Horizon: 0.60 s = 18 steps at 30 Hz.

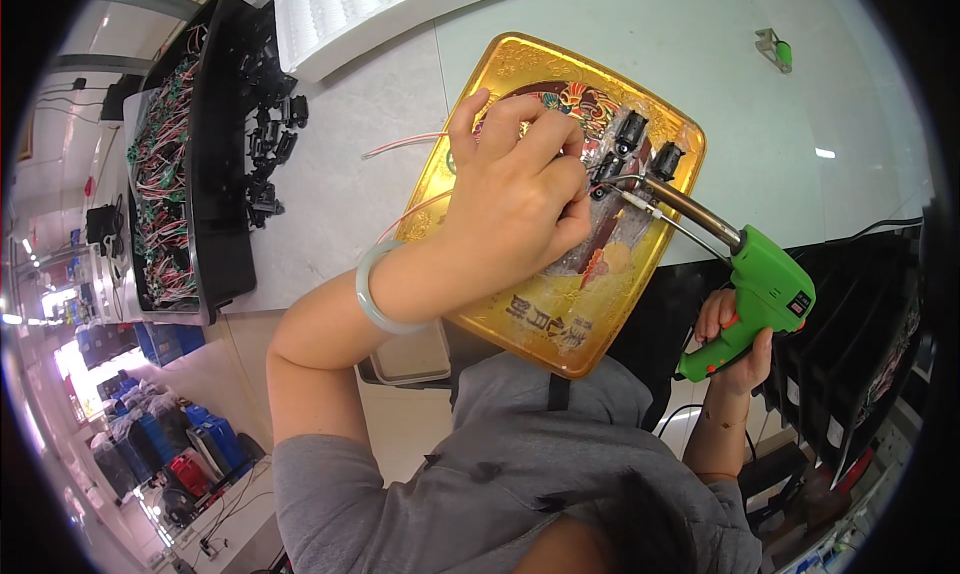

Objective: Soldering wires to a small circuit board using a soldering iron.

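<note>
Clearly we were mid-solder: our left hand (515,199) pinched a small black part (606,168) at its fingertips, over the gold tray (560,324). Just right of those fingers, the iron (690,206) tip touched the part; our right hand (735,349) gripped its green handle. Next, we judged, came a steady lift-off.

We see the tray (520,319) on the surface (700,54), small connectors (640,144) inside it, a bin of wires (165,194) well left.
</note>
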Available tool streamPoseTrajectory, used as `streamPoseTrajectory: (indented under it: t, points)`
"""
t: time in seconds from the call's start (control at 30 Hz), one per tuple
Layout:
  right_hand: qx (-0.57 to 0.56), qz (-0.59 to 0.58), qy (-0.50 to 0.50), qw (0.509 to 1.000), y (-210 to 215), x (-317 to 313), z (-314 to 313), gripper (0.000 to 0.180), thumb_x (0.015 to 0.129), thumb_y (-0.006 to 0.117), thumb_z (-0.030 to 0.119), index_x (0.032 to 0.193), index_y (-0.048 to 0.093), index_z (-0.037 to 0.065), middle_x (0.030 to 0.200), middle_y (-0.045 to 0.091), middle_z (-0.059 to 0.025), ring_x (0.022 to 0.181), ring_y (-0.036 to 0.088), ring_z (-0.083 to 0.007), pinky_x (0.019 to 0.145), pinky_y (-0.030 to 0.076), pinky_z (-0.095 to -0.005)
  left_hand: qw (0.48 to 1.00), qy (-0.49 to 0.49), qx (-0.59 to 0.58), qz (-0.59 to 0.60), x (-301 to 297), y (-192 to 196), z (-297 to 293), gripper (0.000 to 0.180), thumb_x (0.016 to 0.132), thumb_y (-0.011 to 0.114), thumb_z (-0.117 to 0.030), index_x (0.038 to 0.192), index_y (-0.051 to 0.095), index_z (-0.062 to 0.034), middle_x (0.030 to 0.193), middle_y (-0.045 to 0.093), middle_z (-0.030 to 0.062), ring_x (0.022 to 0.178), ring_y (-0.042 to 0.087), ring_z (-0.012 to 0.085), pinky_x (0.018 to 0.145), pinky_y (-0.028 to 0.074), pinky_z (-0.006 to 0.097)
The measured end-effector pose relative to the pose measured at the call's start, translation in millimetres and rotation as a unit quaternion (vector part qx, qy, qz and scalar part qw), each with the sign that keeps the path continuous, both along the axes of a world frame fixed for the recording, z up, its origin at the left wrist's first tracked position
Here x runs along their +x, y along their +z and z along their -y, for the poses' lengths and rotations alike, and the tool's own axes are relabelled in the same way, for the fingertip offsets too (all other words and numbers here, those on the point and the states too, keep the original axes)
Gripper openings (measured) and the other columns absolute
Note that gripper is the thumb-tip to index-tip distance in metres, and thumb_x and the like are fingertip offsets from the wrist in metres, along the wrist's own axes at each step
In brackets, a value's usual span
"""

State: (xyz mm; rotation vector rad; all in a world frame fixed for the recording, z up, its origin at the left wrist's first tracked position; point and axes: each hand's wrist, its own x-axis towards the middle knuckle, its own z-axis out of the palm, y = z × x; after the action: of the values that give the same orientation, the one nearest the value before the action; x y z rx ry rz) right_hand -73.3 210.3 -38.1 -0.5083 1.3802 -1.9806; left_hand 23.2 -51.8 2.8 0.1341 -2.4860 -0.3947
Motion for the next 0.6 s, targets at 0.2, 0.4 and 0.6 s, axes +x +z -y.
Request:
streamPoseTrajectory:
  t: [0.2, 0.4, 0.6]
  points:
    - [-0.078, 0.022, -0.025, 0.996, 4, -5, 6, 0.063, 0.083, 0.034, 0.055, 0.099, 0.046, -0.006, 0.085, 0.050, -0.0150, 0.069, 0.049, -0.0211, 0.053, 0.042, -0.0271, 1.000, 0.000, -0.009, 0.013, 2, 1, 1, 0.014, 0.054, 0.066, -0.011, 0.058, 0.052, -0.0113, 0.091, 0.054, -0.0004, 0.095, 0.043, 0.0258, 0.089, 0.024, 0.046]
    - [-0.166, 0.074, -0.007, 0.983, 10, -11, 40, 0.069, 0.083, 0.032, 0.056, 0.109, 0.045, -0.006, 0.099, 0.053, -0.0188, 0.081, 0.053, -0.0248, 0.067, 0.045, -0.0323, 1.000, 0.002, 0.005, 0.013, 1, 1, -1, 0.010, 0.055, 0.063, -0.011, 0.057, 0.053, -0.0096, 0.087, 0.052, 0.0005, 0.096, 0.043, 0.0246, 0.090, 0.025, 0.048]
    - [-0.255, 0.152, 0.068, 0.952, 7, -11, 80, 0.066, 0.085, 0.033, 0.055, 0.113, 0.043, -0.004, 0.105, 0.052, -0.0187, 0.093, 0.052, -0.0265, 0.085, 0.041, -0.0406, 1.000, 0.013, 0.001, 0.013, 3, 1, -2, 0.011, 0.056, 0.063, -0.011, 0.055, 0.052, -0.0099, 0.085, 0.050, 0.0005, 0.098, 0.044, 0.0238, 0.089, 0.026, 0.050]
